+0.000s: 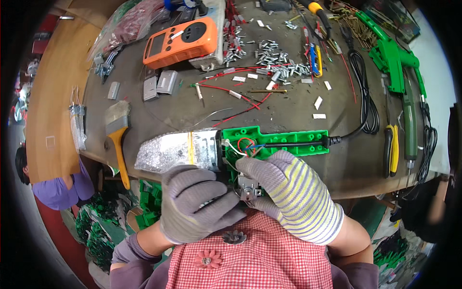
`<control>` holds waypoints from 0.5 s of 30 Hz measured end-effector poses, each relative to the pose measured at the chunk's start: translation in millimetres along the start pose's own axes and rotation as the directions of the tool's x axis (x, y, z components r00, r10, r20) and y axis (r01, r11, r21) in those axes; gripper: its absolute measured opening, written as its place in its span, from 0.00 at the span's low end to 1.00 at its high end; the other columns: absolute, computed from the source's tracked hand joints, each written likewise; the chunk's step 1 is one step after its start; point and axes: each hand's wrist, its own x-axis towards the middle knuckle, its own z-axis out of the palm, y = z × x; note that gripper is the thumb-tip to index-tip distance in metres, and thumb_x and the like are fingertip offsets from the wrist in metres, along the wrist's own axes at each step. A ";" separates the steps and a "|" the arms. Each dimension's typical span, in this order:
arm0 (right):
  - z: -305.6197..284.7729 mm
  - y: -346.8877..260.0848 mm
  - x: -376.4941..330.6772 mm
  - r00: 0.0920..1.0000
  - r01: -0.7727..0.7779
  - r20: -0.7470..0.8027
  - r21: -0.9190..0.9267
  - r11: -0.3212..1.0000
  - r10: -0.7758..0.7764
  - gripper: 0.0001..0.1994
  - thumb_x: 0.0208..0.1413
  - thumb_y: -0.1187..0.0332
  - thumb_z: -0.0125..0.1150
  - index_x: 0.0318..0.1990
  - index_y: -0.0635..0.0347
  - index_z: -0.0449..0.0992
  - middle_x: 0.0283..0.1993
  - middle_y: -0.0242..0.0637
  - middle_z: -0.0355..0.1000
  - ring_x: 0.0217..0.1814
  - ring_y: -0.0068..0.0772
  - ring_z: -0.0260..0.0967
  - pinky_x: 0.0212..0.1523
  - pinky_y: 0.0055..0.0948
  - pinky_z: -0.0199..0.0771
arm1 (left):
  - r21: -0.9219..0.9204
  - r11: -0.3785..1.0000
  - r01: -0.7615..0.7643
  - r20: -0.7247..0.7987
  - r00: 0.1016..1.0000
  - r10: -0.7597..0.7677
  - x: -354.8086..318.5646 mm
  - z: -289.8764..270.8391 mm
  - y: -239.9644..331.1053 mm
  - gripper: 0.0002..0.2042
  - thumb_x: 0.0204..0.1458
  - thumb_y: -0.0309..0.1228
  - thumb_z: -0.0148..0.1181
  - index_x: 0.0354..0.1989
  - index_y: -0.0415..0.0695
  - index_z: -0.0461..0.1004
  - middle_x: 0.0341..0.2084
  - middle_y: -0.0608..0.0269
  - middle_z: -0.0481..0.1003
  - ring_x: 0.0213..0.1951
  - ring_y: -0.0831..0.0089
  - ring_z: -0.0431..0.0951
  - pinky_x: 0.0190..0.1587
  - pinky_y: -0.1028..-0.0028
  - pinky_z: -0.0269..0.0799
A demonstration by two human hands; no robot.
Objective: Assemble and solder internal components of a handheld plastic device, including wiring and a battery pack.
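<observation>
A green plastic tool housing half (pixel 293 150) lies open at the table's near edge, its handle pointing right. Red, white and blue wires (pixel 246 146) and a black power cord (pixel 288 144) run inside it. Bubble wrap with a yellow band (pixel 171 150) covers the part at its left. A small metal part with a screw (pixel 249 188) sits between my gloved hands, just below the housing. My right hand (pixel 301 200) has fingertips at the wires and a thumb under the metal part. My left hand (pixel 199 204) is curled beside it; its fingertips are partly hidden.
An orange multimeter (pixel 182 42) and a pile of metal pieces (pixel 276 58) lie at the back. A paintbrush (pixel 117 139) is on the left. On the right are yellow-black pliers (pixel 391 150), a soldering iron (pixel 409 130) and a green heat-gun-shaped tool (pixel 392 60).
</observation>
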 end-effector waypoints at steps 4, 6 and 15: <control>-2.8 3.2 -1.1 0.998 0.052 -0.023 -0.050 0.997 -0.054 0.29 0.39 0.69 0.73 0.55 0.59 0.75 0.40 0.38 0.75 0.40 0.45 0.71 0.42 0.40 0.73 | 0.033 0.998 0.049 0.003 0.999 -0.049 -8.8 10.3 6.0 0.23 0.29 0.41 0.75 0.40 0.54 0.80 0.39 0.70 0.73 0.41 0.65 0.74 0.39 0.61 0.72; -4.7 1.2 0.9 0.998 0.068 0.020 -0.083 0.994 -0.067 0.30 0.39 0.68 0.73 0.55 0.59 0.74 0.40 0.39 0.75 0.41 0.45 0.71 0.43 0.40 0.73 | 0.034 0.997 0.073 0.098 0.992 -0.076 -7.1 6.4 9.2 0.22 0.30 0.39 0.75 0.40 0.53 0.80 0.39 0.67 0.73 0.41 0.63 0.76 0.39 0.62 0.73; -10.4 2.2 6.1 0.996 0.033 0.085 -0.013 0.999 -0.032 0.29 0.44 0.68 0.69 0.57 0.59 0.71 0.40 0.43 0.75 0.41 0.48 0.72 0.43 0.41 0.74 | 0.059 0.989 0.137 0.217 0.965 -0.147 12.6 6.5 14.5 0.13 0.44 0.32 0.63 0.39 0.47 0.78 0.42 0.57 0.77 0.35 0.65 0.76 0.31 0.67 0.71</control>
